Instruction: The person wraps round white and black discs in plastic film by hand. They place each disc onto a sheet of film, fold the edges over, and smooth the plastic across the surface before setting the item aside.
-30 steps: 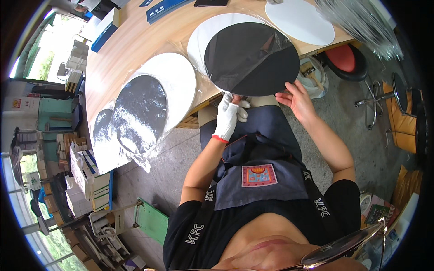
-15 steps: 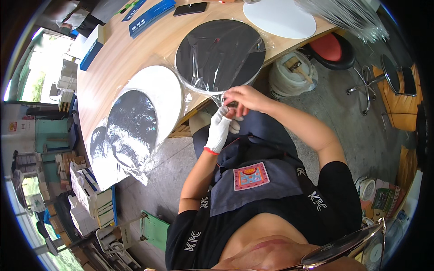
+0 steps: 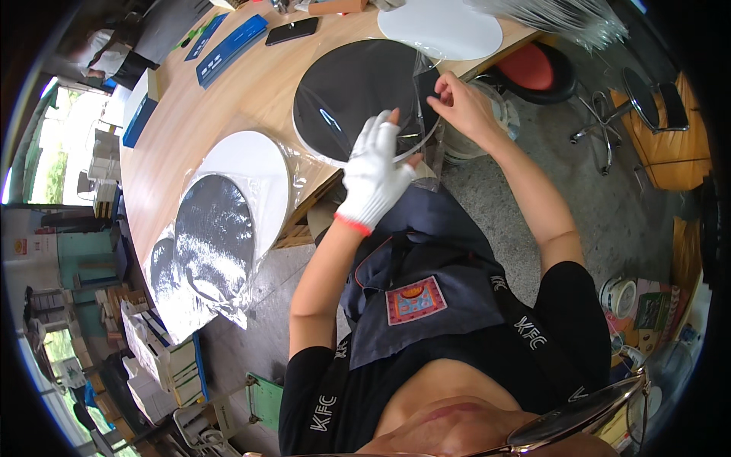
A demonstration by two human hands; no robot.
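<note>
A black round disc (image 3: 335, 80) with a pale rim lies on the table under clear plastic film (image 3: 415, 126), which is creased and folded near its right side. My left hand (image 3: 375, 171), in a white knit glove with bare fingertips showing, rests with fingers stretched out over the disc's near edge. At the disc's right edge, my bare right hand (image 3: 466, 110) has its fingers curled together on the film. Left of it lie a white disc (image 3: 263, 175) and another film-wrapped black disc (image 3: 217, 225), shiny with reflections.
Another white disc (image 3: 442, 27) and a stack of clear plastic sleeves (image 3: 567, 19) lie at the far right. A black phone (image 3: 292, 31) and blue printed strips (image 3: 232, 49) are at the back. Below the table edge stand a bucket (image 3: 502, 114) and a red-and-black stool (image 3: 537, 72).
My hands were together at the disc's near edge, gathering the film. They have parted: the left now lies flat over the disc, the right has moved up to its right edge.
</note>
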